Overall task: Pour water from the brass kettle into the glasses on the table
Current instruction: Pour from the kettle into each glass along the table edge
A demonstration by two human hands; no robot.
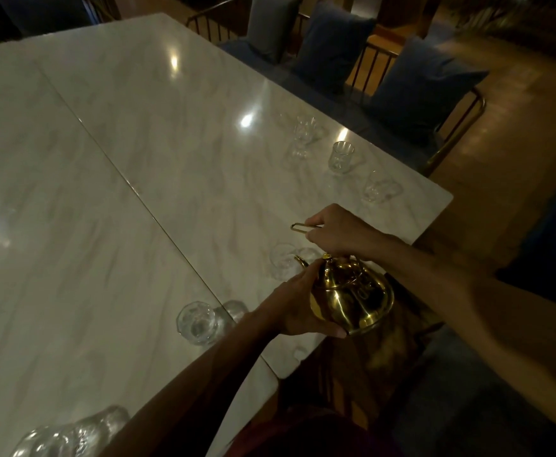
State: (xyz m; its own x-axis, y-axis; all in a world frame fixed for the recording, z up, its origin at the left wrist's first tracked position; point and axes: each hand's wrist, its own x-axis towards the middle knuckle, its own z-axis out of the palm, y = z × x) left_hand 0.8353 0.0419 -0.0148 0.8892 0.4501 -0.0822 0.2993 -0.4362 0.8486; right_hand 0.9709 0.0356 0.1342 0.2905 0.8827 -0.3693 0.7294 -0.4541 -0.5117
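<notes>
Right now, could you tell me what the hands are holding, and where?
The brass kettle: right hand grips its handle, left hand cups its body.

Right hand (332,230) grips the brass kettle's (352,293) handle, left hand (298,305) cups its body above the marble table (138,159).

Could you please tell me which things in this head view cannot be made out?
- Water level in the brass kettle: opaque wall hides it.
- Glass under the spout: dim, partly behind the right hand.
- Glassware at the bottom edge: cut off, blurred.
- Left hand: palm hidden against the kettle.
</notes>
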